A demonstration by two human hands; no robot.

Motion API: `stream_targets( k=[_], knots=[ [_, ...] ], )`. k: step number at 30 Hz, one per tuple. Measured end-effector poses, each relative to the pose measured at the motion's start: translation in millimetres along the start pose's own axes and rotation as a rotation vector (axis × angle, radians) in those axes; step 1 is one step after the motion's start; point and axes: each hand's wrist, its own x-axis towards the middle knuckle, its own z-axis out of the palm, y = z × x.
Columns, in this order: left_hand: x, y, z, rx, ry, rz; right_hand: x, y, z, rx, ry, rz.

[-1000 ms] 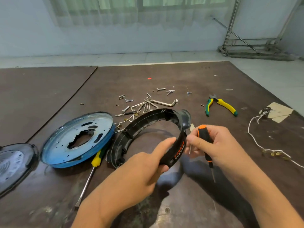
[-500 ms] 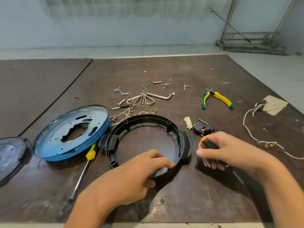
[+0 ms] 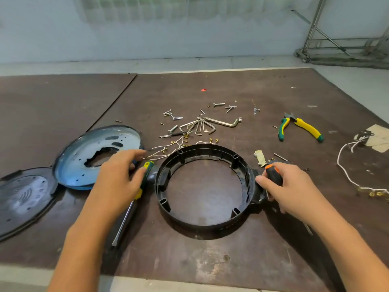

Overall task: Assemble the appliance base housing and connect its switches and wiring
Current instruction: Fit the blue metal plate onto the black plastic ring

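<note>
Half a second ago the left hand (image 3: 117, 178) was pinching the near rim of the black ring housing (image 3: 202, 224); it has let go and swung left, so the housing lies flat on the tabletop (image 3: 210, 260) by itself, open side up, between the two hands. That left hand now hovers palm down, fingers spread and reaching away from the body, its grip wide and empty. Its fingertips are over the thin white wires (image 3: 168, 147) just beyond the housing, beside the blue metal plate (image 3: 84, 163); I cannot tell whether they touch the wires. Under the palm lies a screwdriver with a green and yellow handle (image 3: 148, 165), its shaft running back toward the near edge of the tabletop.

On the other side the right hand (image 3: 290, 190) has stayed, forearm angled in from the lower right. Its fingers are curled around an orange and black screwdriver (image 3: 273, 172), the handle end sticking up out of the fist, and its thumb points at the housing's right-hand lug. Farther back lie loose screws, a bunch of hex keys (image 3: 202, 126) and green and yellow pliers (image 3: 301, 128).
</note>
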Motion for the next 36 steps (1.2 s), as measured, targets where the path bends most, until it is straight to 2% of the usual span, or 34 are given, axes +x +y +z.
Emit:
stream_targets(
  k=[2,4,7,9,13,25,30,36],
  knots=[
    [1.1,-8.4,-2.1,0.009,0.092,-0.001,0.2,-1.6,0.7,-0.013,-0.009,0.007],
    [3.7,-22.5,-0.7,0.166,0.116,-0.117,0.4,-1.9,0.9,-0.011,-0.019,0.016],
    [2.1,-49.9,-0.6,0.377,0.032,-0.324,-0.1,-2.2,0.7,0.012,-0.025,0.017],
    [-1.3,-64.3,-1.5,0.405,-0.017,-0.364,-0.7,-3.2,0.6,0.034,-0.037,0.025],
    [-3.2,-70.6,3.8,0.409,-0.004,-0.309,-0.8,-4.3,-0.4,0.013,-0.041,0.027],
    [-1.8,-44.8,11.7,0.193,0.163,-0.197,1.0,-7.9,0.6,0.026,-0.046,0.044],
    [0.0,1.2,11.9,0.145,0.18,0.029,2.5,-8.7,-0.9,0.033,-0.06,0.051],
    [-15.6,76.8,26.6,0.09,0.088,0.311,3.3,-7.9,1.5,0.053,-0.05,0.056]
  ],
)
